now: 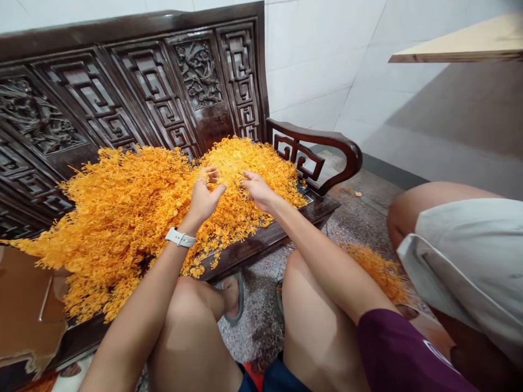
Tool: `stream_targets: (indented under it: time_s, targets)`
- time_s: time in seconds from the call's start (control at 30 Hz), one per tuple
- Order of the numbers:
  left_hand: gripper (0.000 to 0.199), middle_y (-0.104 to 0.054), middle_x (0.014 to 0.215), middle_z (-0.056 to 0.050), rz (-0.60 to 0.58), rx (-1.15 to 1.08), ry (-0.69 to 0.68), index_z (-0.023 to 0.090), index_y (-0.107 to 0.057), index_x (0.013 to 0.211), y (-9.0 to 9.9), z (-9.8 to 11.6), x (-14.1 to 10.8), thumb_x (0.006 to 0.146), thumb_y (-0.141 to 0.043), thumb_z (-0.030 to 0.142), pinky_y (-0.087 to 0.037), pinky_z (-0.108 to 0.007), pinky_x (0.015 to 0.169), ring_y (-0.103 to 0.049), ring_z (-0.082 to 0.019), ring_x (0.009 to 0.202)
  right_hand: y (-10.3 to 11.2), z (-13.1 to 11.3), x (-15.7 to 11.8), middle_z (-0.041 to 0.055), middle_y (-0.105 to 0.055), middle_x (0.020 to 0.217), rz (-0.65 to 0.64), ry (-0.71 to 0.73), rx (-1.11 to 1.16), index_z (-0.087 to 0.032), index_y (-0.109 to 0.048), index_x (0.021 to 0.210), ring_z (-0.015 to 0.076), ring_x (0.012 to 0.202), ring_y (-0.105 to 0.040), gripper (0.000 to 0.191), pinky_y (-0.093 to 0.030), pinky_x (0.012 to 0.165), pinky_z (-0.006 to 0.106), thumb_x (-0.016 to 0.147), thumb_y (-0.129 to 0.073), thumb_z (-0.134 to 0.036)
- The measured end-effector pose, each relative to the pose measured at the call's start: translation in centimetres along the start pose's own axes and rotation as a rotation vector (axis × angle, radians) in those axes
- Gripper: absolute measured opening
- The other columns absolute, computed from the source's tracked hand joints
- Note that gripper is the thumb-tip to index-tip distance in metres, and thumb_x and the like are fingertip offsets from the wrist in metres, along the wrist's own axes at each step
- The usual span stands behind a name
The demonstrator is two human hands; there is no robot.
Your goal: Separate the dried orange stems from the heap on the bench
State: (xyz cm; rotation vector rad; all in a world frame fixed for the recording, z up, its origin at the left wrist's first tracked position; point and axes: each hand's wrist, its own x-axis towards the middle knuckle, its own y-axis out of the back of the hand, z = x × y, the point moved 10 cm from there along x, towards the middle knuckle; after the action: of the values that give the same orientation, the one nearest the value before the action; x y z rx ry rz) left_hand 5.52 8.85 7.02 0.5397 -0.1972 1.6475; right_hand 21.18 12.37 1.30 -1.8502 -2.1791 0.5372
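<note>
A large heap of orange plastic flower-like pieces [134, 212] with thin curled stems covers the seat of a dark carved wooden bench [253, 245]. My left hand [205, 195], above its wrist's pale watch band, is cupped with bent fingers around some orange pieces, the thumb standing apart. Across from it, my right hand [259, 190] pinches at the same small bunch of orange plastic flower pieces [229, 173] between the two hands. Its fingertips are partly hidden among the orange, and the exact pieces held blend into the pile behind.
Right of the heap curves the bench's armrest [347, 155]. An open cardboard box [24, 305] stands at the left. More orange pieces [373, 269] lie on the speckled floor near another person's leg in pale shorts [474, 245]. A wooden board [469, 41] juts in at upper right.
</note>
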Motion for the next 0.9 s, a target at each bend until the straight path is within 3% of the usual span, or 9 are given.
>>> stream_targets:
  time_s: [0.1,0.17,0.37,0.43,0.53,0.6,0.67,0.8,0.9]
  targets:
    - [0.055,-0.067,0.097,-0.006,-0.044,-0.135,0.185,0.022,-0.057,0.119,-2.1,-1.5,-0.9,0.077,-0.088,0.04,-0.05,-0.033,0.074,-0.065,-0.02,0.083,-0.3,-0.5,0.0,-0.002,-0.069,0.076,-0.029,0.091,-0.126,-0.02,-0.071,0.088,0.01,0.061,-0.05,0.006,-0.042,0.056,0.02,0.087,-0.07,-0.014]
    - [0.06,-0.067,0.095,-0.005,-0.053,-0.177,0.258,0.023,-0.052,0.119,-2.9,-2.4,-1.3,0.076,-0.089,0.041,-0.05,-0.032,0.069,-0.065,-0.018,0.078,-0.2,-0.3,0.1,-0.0022,-0.062,0.069,-0.009,0.102,-0.18,-0.02,-0.066,0.078,0.0096,0.054,-0.043,0.014,-0.034,0.047,0.02,0.092,-0.066,-0.02]
    - [0.059,-0.06,0.08,0.004,-0.003,-0.32,0.425,0.024,-0.045,0.121,-3.6,-4.4,-1.7,0.073,-0.078,0.014,-0.056,-0.029,0.07,-0.066,-0.015,0.072,0.5,0.4,0.2,-0.0028,-0.051,0.057,0.069,0.04,-0.187,-0.021,-0.055,0.07,0.0119,0.051,-0.046,0.029,-0.029,0.045,0.023,0.095,-0.064,-0.031]
    - [0.054,-0.058,0.076,0.006,-0.003,-0.318,0.504,0.023,-0.048,0.117,-3.8,-5.0,-2.2,0.071,-0.074,0.01,-0.056,-0.029,0.069,-0.065,-0.013,0.067,1.0,0.1,0.4,-0.0038,-0.048,0.054,0.105,0.049,-0.144,-0.021,-0.056,0.071,0.0115,0.05,-0.043,0.029,-0.031,0.047,0.023,0.097,-0.062,-0.032]
    - [0.03,-0.057,0.07,0.004,-0.118,-0.292,0.615,0.02,-0.054,0.097,-5.0,-5.6,-3.2,0.071,-0.069,0.013,-0.056,-0.028,0.066,-0.065,-0.013,0.062,2.3,0.2,0.8,-0.0042,-0.051,0.056,0.165,0.015,-0.039,-0.022,-0.058,0.079,0.0121,0.05,-0.045,0.025,-0.035,0.05,0.024,0.1,-0.056,-0.035]
    - [0.016,-0.057,0.07,0.002,-0.186,-0.291,0.608,0.019,-0.054,0.079,-5.6,-5.5,-3.4,0.071,-0.068,0.017,-0.054,-0.026,0.065,-0.064,-0.012,0.061,2.8,0.5,1.2,-0.0043,-0.054,0.059,0.167,-0.027,0.036,-0.022,-0.058,0.084,0.0119,0.05,-0.045,0.023,-0.034,0.05,0.024,0.1,-0.056,-0.037]
    - [0.015,-0.057,0.073,0.002,-0.152,-0.34,0.557,0.018,-0.053,0.072,-5.2,-5.1,-3.0,0.071,-0.068,0.021,-0.052,-0.024,0.064,-0.063,-0.011,0.062,2.8,0.8,1.4,-0.0049,-0.053,0.06,0.126,-0.064,0.096,-0.022,-0.057,0.084,0.0111,0.05,-0.045,0.023,-0.032,0.048,0.023,0.099,-0.06,-0.039]
    - [0.017,-0.06,0.083,0.001,0.002,-0.505,0.472,0.02,-0.057,0.079,-3.7,-4.6,-2.0,0.069,-0.07,0.022,-0.054,-0.026,0.069,-0.064,-0.011,0.071,2.4,1.1,1.5,-0.0057,-0.048,0.058,0.084,-0.105,0.127,-0.022,-0.059,0.086,0.0103,0.047,-0.038,0.023,-0.025,0.045,0.022,0.1,-0.061,-0.039]
    - [0.018,-0.066,0.092,-0.003,-0.029,-0.656,0.461,0.021,-0.054,0.081,-4.1,-4.2,-1.9,0.071,-0.069,0.022,-0.058,-0.03,0.077,-0.067,-0.015,0.083,2.0,1.5,1.5,-0.0054,-0.048,0.058,0.072,-0.143,0.186,-0.023,-0.058,0.088,0.0114,0.046,-0.039,0.028,-0.029,0.045,0.023,0.103,-0.055,-0.046]
